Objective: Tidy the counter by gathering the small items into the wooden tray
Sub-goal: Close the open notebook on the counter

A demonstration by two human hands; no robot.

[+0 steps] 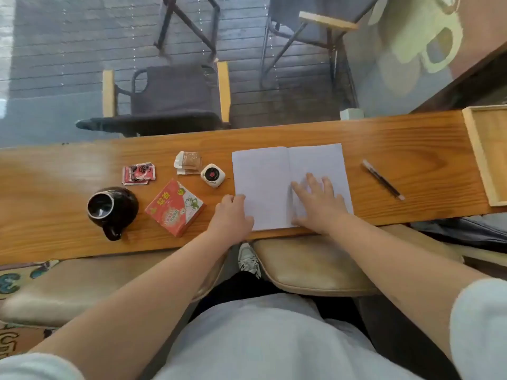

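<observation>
An open white notebook (263,174) lies on the wooden counter (384,133). My left hand (230,215) grips its left edge near the lower corner. Flat on the right page rests my right hand (318,201), fingers spread. A black pen (382,179) lies right of the notebook. At the far right edge stands the wooden tray (477,149), only partly in view. Left of the notebook sit a small white round-faced gadget (212,175), a clear packet with brown contents (189,161), red sachets (138,173), a red carton (175,207) and a black mug (111,209).
Beyond the counter's far edge stand a dark chair with wooden armrests (175,97) and another chair (323,23) on a dark plank floor. Tan cushioned stools (315,264) sit under the counter's near edge, by my legs.
</observation>
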